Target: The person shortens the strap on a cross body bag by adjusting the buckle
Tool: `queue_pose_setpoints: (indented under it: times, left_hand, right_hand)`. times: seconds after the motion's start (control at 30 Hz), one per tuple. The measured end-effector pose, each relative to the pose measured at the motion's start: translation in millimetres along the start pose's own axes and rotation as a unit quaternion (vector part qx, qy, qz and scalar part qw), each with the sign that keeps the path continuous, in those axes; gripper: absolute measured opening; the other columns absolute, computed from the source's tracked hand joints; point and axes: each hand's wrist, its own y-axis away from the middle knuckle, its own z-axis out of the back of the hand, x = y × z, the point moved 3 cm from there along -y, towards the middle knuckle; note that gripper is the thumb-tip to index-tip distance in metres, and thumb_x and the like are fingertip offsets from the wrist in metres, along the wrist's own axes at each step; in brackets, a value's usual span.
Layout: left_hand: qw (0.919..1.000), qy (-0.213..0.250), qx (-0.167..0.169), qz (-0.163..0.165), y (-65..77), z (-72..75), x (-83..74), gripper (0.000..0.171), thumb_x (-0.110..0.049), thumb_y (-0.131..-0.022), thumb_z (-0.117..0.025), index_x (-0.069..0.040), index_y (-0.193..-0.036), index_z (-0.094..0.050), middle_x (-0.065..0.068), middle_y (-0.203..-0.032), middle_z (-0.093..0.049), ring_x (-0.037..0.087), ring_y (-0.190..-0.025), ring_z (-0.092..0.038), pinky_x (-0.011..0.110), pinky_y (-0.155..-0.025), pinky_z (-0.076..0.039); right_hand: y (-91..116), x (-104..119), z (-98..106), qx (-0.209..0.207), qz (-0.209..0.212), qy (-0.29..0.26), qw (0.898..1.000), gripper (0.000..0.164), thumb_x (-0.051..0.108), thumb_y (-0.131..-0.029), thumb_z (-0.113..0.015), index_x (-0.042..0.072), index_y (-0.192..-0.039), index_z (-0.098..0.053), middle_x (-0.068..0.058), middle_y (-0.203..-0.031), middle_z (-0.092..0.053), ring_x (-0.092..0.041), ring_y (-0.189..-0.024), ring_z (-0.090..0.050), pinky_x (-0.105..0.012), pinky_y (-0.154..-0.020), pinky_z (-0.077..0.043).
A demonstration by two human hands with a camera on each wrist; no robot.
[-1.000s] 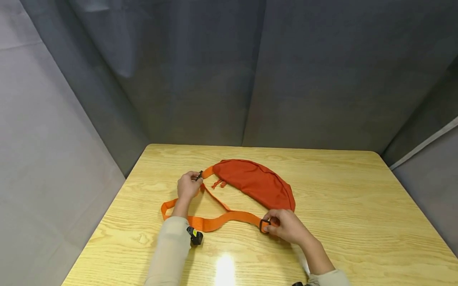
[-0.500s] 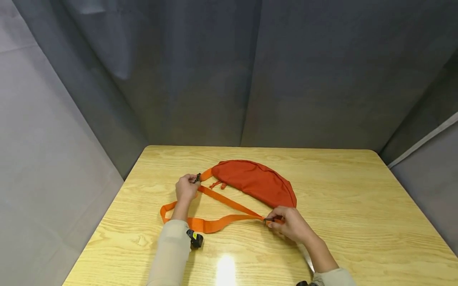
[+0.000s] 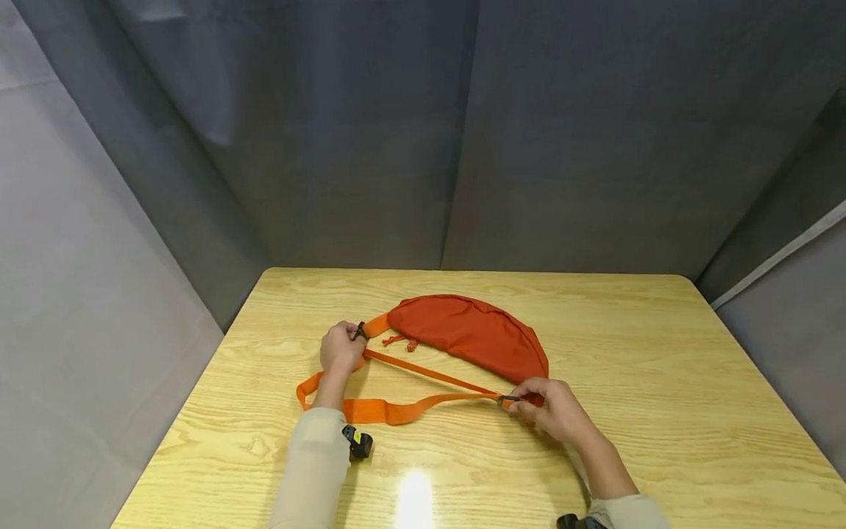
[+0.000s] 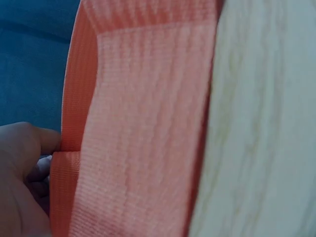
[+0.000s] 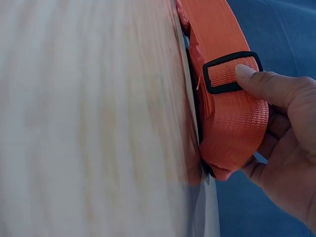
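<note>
A red waist bag lies on the table, its curved side facing the back. My left hand pinches the black buckle at the bag's left end, where the orange strap joins. At the bag's right end my right hand grips the strap at its black slider. In the right wrist view the thumb presses on the slider while the fingers sit behind the webbing. A wide band of strap fills much of the left wrist view, beside the left hand.
The wooden table extends to both sides of the bag. Grey curtains hang behind it and along the sides. A red zipper cord lies in front of the bag. A small black device is worn at the left wrist.
My right hand has moved slightly right with the slider, which has turned edge-on. The strap between the hands has drawn straighter. My left hand keeps its pinch on the buckle.
</note>
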Motion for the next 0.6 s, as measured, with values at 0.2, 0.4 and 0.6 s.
queue_pose_setpoints:
  times: [0.2, 0.4, 0.6]
  left_hand:
    - [0.9997, -0.007, 0.023, 0.003, 3.2, -2.1, -4.1, 0.017, -0.013, -0.075, -0.059, -0.009, -0.092, -0.060, 0.002, -0.082, -0.059, 0.019, -0.076, -0.055, 0.034, -0.063, -0.044]
    - [0.9992, 0.017, 0.035, -0.003, 5.9, -1.6, -7.2, 0.023, -0.013, -0.074, -0.060, -0.008, -0.097, -0.059, 0.004, -0.082, -0.059, 0.020, -0.074, -0.055, 0.034, -0.062, -0.044]
    - [0.9962, 0.063, 0.058, 0.017, 7.4, -2.6, -7.2, 0.031, -0.018, -0.074, -0.064, -0.008, -0.102, -0.056, 0.007, -0.083, -0.058, 0.020, -0.069, -0.055, 0.031, -0.056, -0.044]
  right_hand:
    - [4, -8, 9, -0.014, 0.006, 0.020, 1.000, 0.007, 0.011, -0.074, -0.067, 0.010, -0.080, -0.064, -0.004, -0.080, -0.060, -0.015, -0.041, -0.049, -0.024, -0.036, -0.041]
    - [6, -13, 13, -0.015, -0.017, 0.036, 0.999, 0.010, 0.013, -0.074, -0.067, 0.009, -0.083, -0.064, -0.005, -0.082, -0.060, -0.014, -0.040, -0.049, -0.024, -0.037, -0.041]
    - [-4, -2, 5, 0.026, -0.016, 0.030, 0.999, 0.029, 0.014, -0.074, -0.067, 0.005, -0.100, -0.060, -0.005, -0.090, -0.058, -0.015, -0.068, -0.053, -0.026, -0.053, -0.045]
